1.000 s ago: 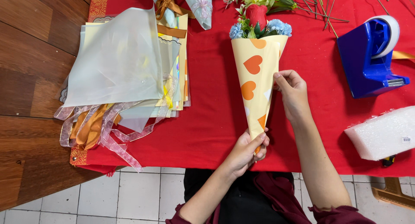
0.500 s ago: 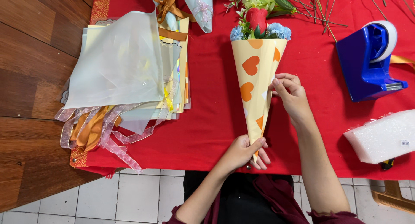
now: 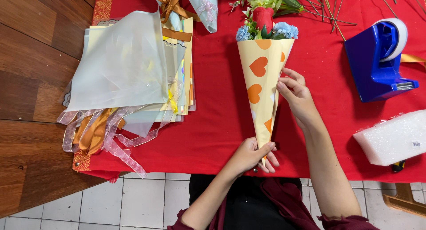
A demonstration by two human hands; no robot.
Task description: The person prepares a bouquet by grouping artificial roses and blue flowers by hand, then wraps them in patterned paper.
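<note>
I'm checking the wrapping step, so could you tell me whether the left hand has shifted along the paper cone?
No. The left hand still pinches the paper cone tip at the red cloth edge, as before.
</note>
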